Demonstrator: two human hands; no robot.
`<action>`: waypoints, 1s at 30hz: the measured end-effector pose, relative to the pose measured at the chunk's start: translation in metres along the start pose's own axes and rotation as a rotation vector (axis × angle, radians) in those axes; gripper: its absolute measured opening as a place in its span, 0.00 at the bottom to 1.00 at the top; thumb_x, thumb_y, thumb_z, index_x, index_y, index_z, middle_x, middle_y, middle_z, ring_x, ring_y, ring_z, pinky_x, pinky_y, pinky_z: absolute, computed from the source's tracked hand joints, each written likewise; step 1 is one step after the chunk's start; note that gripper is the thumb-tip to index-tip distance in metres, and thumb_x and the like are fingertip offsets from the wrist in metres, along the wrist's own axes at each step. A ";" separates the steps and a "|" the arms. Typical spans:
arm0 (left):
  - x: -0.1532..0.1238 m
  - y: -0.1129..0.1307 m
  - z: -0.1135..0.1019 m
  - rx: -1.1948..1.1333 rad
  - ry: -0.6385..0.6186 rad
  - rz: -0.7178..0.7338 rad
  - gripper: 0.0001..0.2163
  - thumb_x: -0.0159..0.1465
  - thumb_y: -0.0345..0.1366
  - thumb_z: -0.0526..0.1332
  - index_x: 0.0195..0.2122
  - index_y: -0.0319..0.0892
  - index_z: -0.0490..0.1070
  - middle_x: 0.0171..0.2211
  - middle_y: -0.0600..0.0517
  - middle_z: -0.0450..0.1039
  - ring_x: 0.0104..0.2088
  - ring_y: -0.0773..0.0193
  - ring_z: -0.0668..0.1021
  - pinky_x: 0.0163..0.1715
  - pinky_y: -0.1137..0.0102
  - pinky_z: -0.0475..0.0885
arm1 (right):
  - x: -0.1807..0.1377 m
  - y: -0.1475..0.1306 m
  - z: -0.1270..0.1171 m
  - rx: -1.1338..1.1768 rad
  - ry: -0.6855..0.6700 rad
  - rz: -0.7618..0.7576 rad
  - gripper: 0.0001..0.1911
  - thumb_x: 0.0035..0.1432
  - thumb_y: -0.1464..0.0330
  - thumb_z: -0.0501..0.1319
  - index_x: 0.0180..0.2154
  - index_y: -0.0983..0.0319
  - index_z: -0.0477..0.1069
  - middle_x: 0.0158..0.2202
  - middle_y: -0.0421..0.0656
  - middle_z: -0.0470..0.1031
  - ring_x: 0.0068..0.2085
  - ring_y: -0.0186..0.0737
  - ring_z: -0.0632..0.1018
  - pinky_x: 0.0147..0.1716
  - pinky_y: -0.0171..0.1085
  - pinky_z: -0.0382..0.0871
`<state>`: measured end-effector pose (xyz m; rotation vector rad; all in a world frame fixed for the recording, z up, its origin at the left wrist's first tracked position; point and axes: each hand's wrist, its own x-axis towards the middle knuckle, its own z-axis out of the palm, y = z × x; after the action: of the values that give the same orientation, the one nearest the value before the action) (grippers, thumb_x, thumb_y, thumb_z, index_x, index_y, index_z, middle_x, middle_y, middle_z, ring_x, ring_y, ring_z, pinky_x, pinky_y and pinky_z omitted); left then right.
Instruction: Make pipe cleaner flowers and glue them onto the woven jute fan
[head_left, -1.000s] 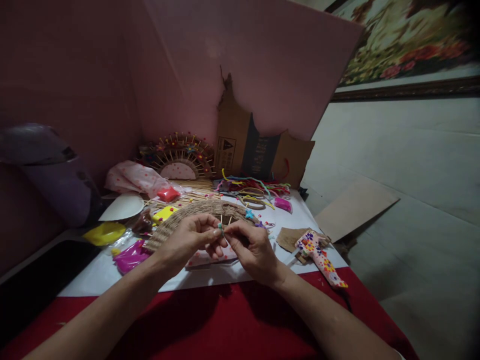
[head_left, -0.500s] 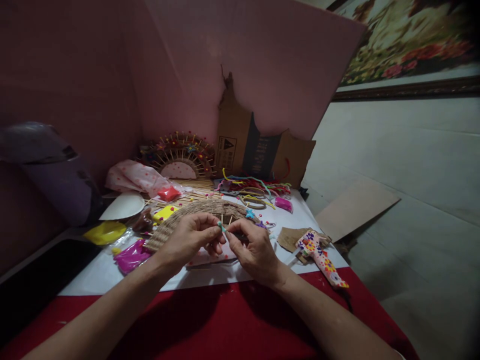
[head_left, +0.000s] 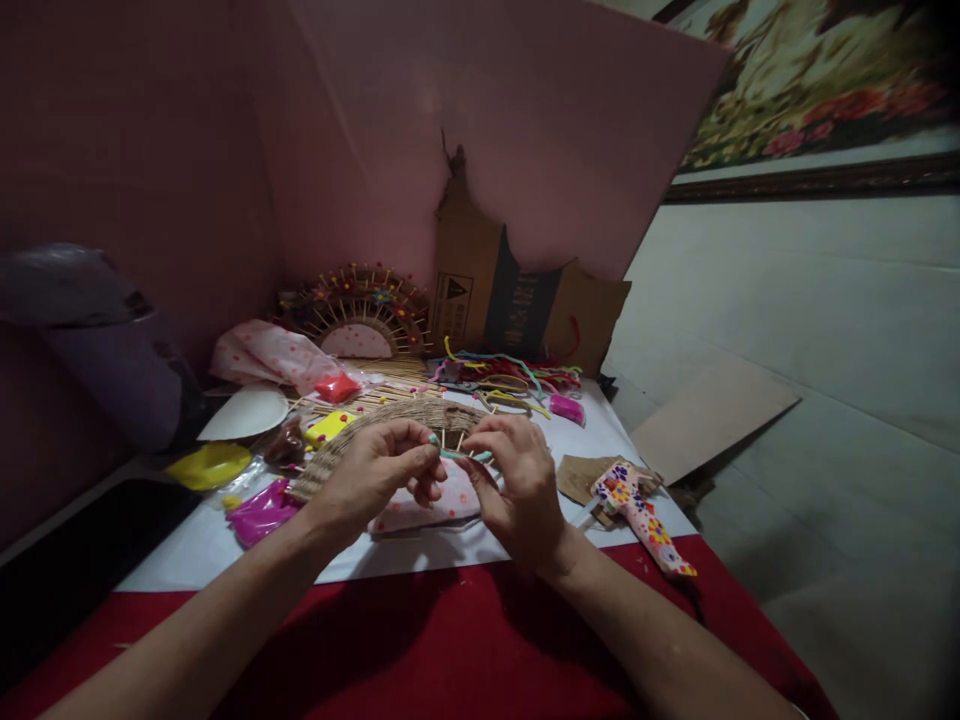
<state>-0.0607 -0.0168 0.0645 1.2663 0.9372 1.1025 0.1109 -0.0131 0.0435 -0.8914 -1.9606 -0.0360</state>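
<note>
A thin teal pipe cleaner (head_left: 452,455) runs between my two hands, over the middle of the table. My left hand (head_left: 386,465) pinches its curled end between thumb and forefinger. My right hand (head_left: 517,490) has thumb and fingertips around the strand further right. Behind and below them stands an arched piece wrapped in brown twine (head_left: 330,468), with thin sticks across its inner side. A pink dotted half-round panel (head_left: 420,505) lies in front of it, partly behind my fingers.
A finished-looking stick fan (head_left: 356,310) leans at the back beside torn cardboard (head_left: 465,270). Scissors (head_left: 506,400) and coloured pipe cleaners (head_left: 525,365) lie before it. A flower-patterned glue gun (head_left: 641,515) rests right, on a cardboard scrap. Purple (head_left: 262,512) and yellow packets (head_left: 210,465) lie left.
My right hand has shifted slightly right and its fingers have lifted and spread. More of the teal pipe cleaner shows between the hands. My left hand has barely moved.
</note>
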 end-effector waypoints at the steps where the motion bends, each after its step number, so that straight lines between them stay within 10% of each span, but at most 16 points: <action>1: 0.000 0.000 0.000 -0.021 0.030 0.012 0.10 0.53 0.37 0.64 0.27 0.38 0.64 0.21 0.52 0.74 0.19 0.68 0.74 0.20 0.73 0.68 | 0.000 -0.001 -0.001 -0.007 0.028 0.007 0.03 0.56 0.70 0.58 0.30 0.61 0.68 0.32 0.45 0.71 0.37 0.42 0.70 0.39 0.41 0.60; 13: -0.002 -0.004 0.004 0.031 -0.062 0.022 0.11 0.53 0.39 0.64 0.28 0.37 0.67 0.22 0.52 0.73 0.19 0.68 0.74 0.20 0.72 0.69 | -0.004 -0.001 0.019 0.712 -0.090 0.598 0.11 0.54 0.62 0.59 0.28 0.64 0.69 0.24 0.40 0.69 0.26 0.32 0.69 0.26 0.32 0.62; 30: -0.001 -0.015 0.007 0.250 -0.107 0.043 0.07 0.55 0.37 0.59 0.28 0.37 0.67 0.21 0.54 0.69 0.18 0.69 0.73 0.19 0.73 0.68 | 0.003 -0.003 0.004 0.381 -0.341 0.417 0.07 0.48 0.74 0.55 0.20 0.63 0.61 0.19 0.35 0.62 0.23 0.29 0.62 0.23 0.30 0.55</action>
<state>-0.0530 -0.0194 0.0505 1.5400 0.9920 0.9614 0.1048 -0.0122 0.0445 -1.0760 -1.9503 0.7490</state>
